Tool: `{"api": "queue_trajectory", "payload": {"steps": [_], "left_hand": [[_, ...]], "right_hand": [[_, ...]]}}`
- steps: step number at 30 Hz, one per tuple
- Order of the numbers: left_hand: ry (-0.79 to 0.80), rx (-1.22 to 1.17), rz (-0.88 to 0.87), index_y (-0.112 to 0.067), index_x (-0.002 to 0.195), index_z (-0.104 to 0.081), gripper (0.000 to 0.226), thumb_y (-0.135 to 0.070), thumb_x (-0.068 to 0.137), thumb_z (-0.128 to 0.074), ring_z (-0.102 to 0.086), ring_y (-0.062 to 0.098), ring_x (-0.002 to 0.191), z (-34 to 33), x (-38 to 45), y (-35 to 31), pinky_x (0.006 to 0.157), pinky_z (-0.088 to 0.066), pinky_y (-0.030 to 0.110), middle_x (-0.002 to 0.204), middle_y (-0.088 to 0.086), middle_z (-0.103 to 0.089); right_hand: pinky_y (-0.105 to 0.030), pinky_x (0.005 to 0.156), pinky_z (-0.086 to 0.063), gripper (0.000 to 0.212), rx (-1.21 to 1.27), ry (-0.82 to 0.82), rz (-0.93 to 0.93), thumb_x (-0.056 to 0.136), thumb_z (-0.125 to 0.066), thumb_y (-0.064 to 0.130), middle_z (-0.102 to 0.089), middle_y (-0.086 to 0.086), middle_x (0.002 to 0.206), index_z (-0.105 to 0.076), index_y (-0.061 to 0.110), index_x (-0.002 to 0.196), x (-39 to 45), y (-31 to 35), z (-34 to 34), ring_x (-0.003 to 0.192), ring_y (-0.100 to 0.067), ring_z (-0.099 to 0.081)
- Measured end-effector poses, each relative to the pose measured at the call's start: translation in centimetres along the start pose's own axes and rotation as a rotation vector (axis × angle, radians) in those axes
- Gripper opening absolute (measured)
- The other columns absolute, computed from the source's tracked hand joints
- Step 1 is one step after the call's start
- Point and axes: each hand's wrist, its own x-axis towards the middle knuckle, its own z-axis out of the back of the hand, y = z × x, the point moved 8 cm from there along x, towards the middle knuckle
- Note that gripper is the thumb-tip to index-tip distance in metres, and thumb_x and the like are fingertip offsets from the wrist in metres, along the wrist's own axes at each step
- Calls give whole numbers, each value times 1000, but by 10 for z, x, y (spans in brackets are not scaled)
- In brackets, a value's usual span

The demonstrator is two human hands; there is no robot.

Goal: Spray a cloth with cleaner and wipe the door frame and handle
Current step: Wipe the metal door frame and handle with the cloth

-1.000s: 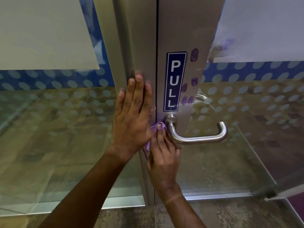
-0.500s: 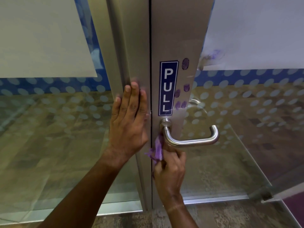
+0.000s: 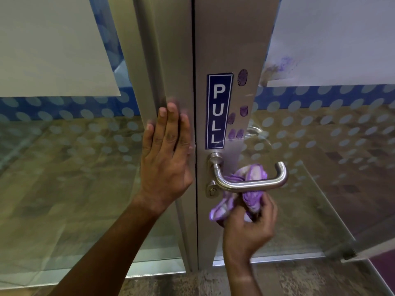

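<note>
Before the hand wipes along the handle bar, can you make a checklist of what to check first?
1. Cloth held in right hand: ok.
2. Cloth touching handle: ok, bunched behind the bar.
3. Left hand flat on door frame, steadying: ok.
4. Cloth damp with cleaner: cannot tell.
5. Purple smudges beside PULL sign wiped: not ok.

Two hands — left hand [image 3: 165,165], right hand [image 3: 248,223] — one cloth [image 3: 245,189], one door handle [image 3: 256,184], one PULL sign [image 3: 218,111].

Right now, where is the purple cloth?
The purple cloth is bunched in the right hand, tucked behind the door handle, below the PULL sign.
</note>
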Motion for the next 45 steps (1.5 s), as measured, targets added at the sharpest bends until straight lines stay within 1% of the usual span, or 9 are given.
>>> {"api": "queue_trajectory", "payload": {"steps": [5, 8, 14, 20, 24, 30, 38, 41, 45], "left_hand": [[-10, -7, -5, -13, 154, 12, 65, -21, 104, -29, 17, 18, 151, -1, -1, -1, 123, 9, 37, 161, 0, 27], [-12, 1, 2, -14, 154, 12, 67, -20, 103, -31, 17, 18, 151, -2, 0, -1, 123, 9, 38, 161, 0, 26], [-14, 1, -6, -12, 155, 10, 65, -20, 104, -29, 15, 19, 151, -1, -1, -1, 123, 8, 38, 162, 2, 24], [-10, -7, -5, -12, 155, 10, 62, -22, 105, -26, 15, 19, 152, -1, -1, -2, 124, 7, 38, 162, 3, 25], [-23, -14, 16, -13, 155, 11, 60, -24, 107, -24, 14, 19, 152, 1, 0, -3, 124, 6, 38, 162, 2, 25], [-21, -14, 14, -12, 155, 9, 60, -23, 107, -24, 13, 19, 152, 2, -1, -3, 124, 4, 39, 163, 2, 23], [-23, -16, 10, -12, 155, 9, 61, -22, 105, -24, 13, 20, 152, -1, -2, -3, 124, 5, 39, 163, 2, 23], [5, -20, 14, -13, 155, 12, 65, -20, 103, -28, 15, 19, 152, 0, 0, -3, 124, 6, 39, 162, 1, 25], [5, -12, 26, -12, 155, 13, 77, -15, 97, -37, 16, 19, 152, 2, 1, -4, 124, 6, 38, 162, 2, 26]], "right_hand": [[-28, 79, -51, 32, -63, 140, 214, 74, -58, -7, -56, -20, 112, -72, -3, 102, -3, 22, -45, 96, -28, -62], [-40, 87, -44, 19, -359, 252, 367, 74, -57, 7, -53, -20, 107, -74, 4, 82, -18, 13, -49, 99, -34, -51], [-41, 75, -49, 21, -245, 286, 129, 63, -55, -7, -48, -14, 100, -72, -5, 76, -18, -7, -44, 88, -40, -57], [-6, 87, -42, 31, -82, 268, 152, 61, -53, -17, -51, -30, 117, -70, -14, 87, -8, 13, -59, 107, 0, -58], [-32, 84, -51, 37, -225, 376, 121, 68, -52, 9, -55, -30, 113, -70, -10, 94, -7, -3, -55, 102, -40, -61], [-63, 68, -50, 29, -101, 229, 13, 59, -47, -7, -53, -27, 104, -70, -11, 77, -7, 0, -55, 75, -48, -56], [-28, 89, -42, 38, -322, 432, 255, 64, -48, 10, -60, -29, 110, -76, -2, 86, -5, 7, -55, 99, -34, -54], [-17, 84, -38, 32, -406, 468, 202, 67, -58, 3, -55, -16, 117, -77, 6, 93, -4, 2, -51, 91, -27, -57], [-16, 72, -38, 31, -342, 348, 56, 69, -74, -8, -50, -5, 91, -78, 9, 94, 1, 0, -18, 74, -29, -60]]}}
